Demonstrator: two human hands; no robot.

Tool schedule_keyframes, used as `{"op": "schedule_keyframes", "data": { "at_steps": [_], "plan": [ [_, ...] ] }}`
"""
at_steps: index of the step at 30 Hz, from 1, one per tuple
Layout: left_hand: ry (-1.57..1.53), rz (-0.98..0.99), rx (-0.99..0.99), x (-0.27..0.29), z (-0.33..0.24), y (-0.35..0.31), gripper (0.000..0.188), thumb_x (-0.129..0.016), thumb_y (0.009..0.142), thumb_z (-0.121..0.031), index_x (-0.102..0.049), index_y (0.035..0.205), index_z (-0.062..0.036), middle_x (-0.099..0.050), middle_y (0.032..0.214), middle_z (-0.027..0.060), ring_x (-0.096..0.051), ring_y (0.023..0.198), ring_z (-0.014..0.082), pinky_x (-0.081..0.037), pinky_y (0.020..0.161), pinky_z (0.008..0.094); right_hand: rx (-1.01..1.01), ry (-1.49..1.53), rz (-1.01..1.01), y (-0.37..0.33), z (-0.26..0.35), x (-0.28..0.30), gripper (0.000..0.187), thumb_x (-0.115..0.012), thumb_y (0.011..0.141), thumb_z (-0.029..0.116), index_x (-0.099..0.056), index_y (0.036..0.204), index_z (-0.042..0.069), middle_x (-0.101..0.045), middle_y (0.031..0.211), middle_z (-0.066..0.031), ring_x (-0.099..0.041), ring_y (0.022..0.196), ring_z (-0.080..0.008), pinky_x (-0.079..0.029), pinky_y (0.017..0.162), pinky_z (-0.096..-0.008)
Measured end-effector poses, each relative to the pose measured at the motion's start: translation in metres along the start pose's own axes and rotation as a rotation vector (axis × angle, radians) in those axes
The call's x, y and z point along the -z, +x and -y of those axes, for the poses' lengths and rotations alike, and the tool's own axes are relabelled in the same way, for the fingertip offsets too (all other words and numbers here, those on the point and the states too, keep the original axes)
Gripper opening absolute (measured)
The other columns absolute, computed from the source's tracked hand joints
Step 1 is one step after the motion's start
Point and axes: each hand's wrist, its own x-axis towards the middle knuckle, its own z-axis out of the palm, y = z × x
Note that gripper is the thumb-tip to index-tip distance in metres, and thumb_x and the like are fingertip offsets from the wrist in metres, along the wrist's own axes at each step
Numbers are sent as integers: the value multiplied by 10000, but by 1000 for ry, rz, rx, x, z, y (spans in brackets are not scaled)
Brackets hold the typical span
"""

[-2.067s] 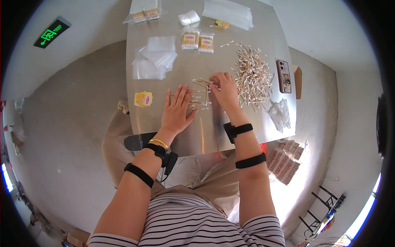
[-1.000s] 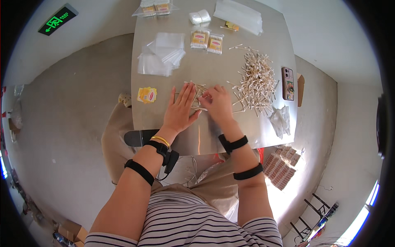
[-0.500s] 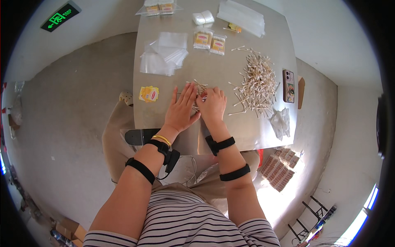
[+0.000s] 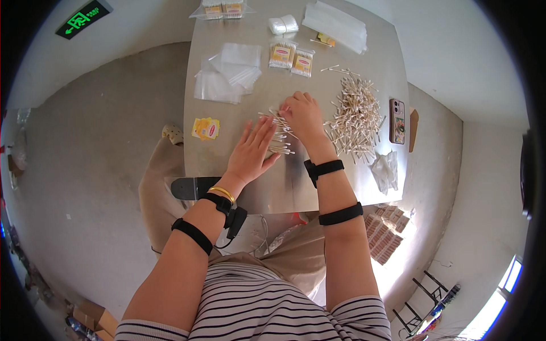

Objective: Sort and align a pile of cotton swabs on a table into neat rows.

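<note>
Daylight fills the room, bright but uneven. A window (image 4: pixel 503 292) at lower right is blown out to white with blue fringes, and a harsh sunlit patch whitens the floor (image 4: pixel 392 267) on that side; the floor at left is a duller grey. The metal table (image 4: pixel 364 184) has pale glare toward its near right corner and a dark, soft reflection below the hands (image 4: pixel 250 149). An exit sign (image 4: pixel 84 20) glows green. The hands and swabs (image 4: pixel 355 113) look fairly sharp. Fisheye distortion bows straight edges, and black darkens the corners.
</note>
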Motion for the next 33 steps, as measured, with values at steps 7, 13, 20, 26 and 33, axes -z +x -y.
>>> {"op": "schedule_keyframes", "data": {
  "at_steps": [7, 13, 20, 26, 33],
  "plan": [
    [-121, -48, -67, 2, 3, -3, 768, -710, 900, -320, -354, 1539, -84, -336, 1622, 133, -308, 1514, 321, -220, 1247, 536, -156, 165, -11, -23, -10, 22, 102, -746, 802, 98, -681, 880, 83, -635, 943, -84, -590, 961, -320, -495, 851, -450],
    [-166, -133, 38, 9, 5, -1, 612, -566, 987, -288, -381, 1529, -73, -337, 1621, 131, -313, 1508, 322, -174, 1244, 573, -161, 186, 30, -77, -6, 21, 112, -747, 798, 83, -675, 884, 87, -626, 950, -100, -589, 936, -336, -493, 835, -458],
    [146, -3, -98, 9, 17, 48, 497, -505, 1020, -258, -477, 1484, -82, -426, 1579, 67, -348, 1492, 278, -168, 1244, 573, -193, 203, 11, -83, -15, 13, 105, -734, 805, 78, -668, 886, 76, -615, 947, -108, -589, 949, -340, -487, 843, -460],
    [384, 95, -98, 10, 34, 57, 627, -445, 1045, -440, -379, 1563, -92, -378, 1621, 46, -279, 1530, 215, -104, 1272, 541, -226, 204, -114, -57, -29, 15, 70, -698, 853, 118, -668, 891, 67, -618, 964, -107, -596, 959, -341, -488, 852, -461],
    [389, 88, -1, -1, 17, 64, 774, -426, 1029, -546, -316, 1571, -5, -321, 1650, 105, -251, 1545, 245, -74, 1267, 550, -175, -105, -96, -10, -17, -4, 41, -671, 863, 144, -658, 883, 112, -621, 964, -76, -603, 1000, -286, -487, 853, -426]
  ]
}}
